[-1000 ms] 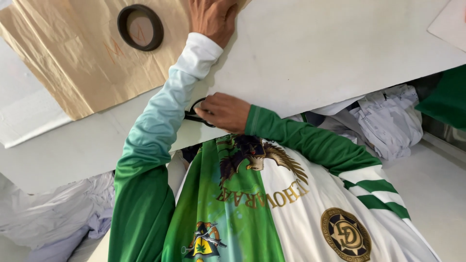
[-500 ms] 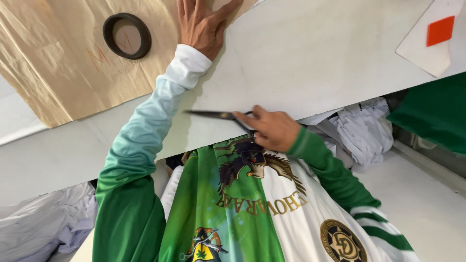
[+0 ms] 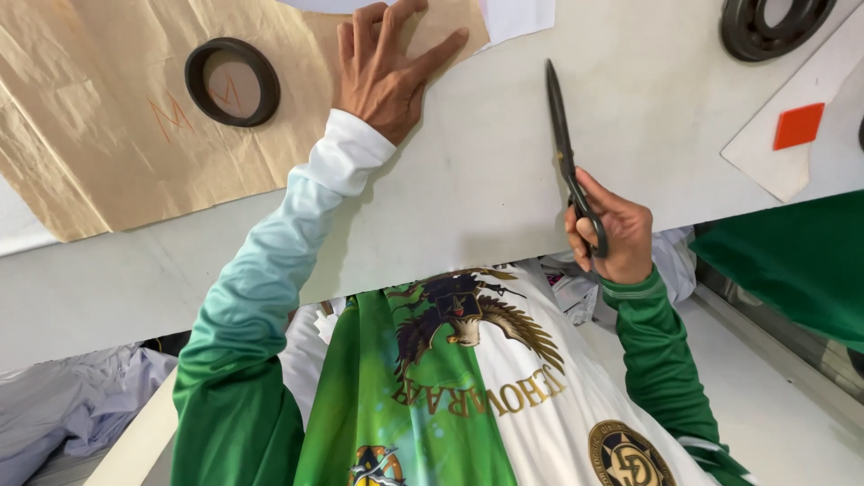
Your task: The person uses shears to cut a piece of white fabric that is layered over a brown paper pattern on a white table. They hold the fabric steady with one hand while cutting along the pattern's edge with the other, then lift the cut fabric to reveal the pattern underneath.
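Note:
My left hand (image 3: 389,65) lies flat, fingers spread, on the edge of a brown paper pattern (image 3: 99,135) spread over white fabric (image 3: 477,171) on the table. A black ring weight (image 3: 232,81) sits on the paper to the left of that hand. My right hand (image 3: 610,229) is at the table's near edge and grips the handles of black scissors (image 3: 562,144). The blades are closed and point away from me over the white fabric.
A second black ring (image 3: 772,25) lies at the far right corner. Next to it is a white card (image 3: 810,135) with an orange square. Green cloth (image 3: 792,261) hangs at the right, and grey-white fabric (image 3: 63,405) is piled below the table at left.
My right hand has moved right along the table edge and swung the scissors from pointing left to pointing away. My left hand stays pressed on the brown paper.

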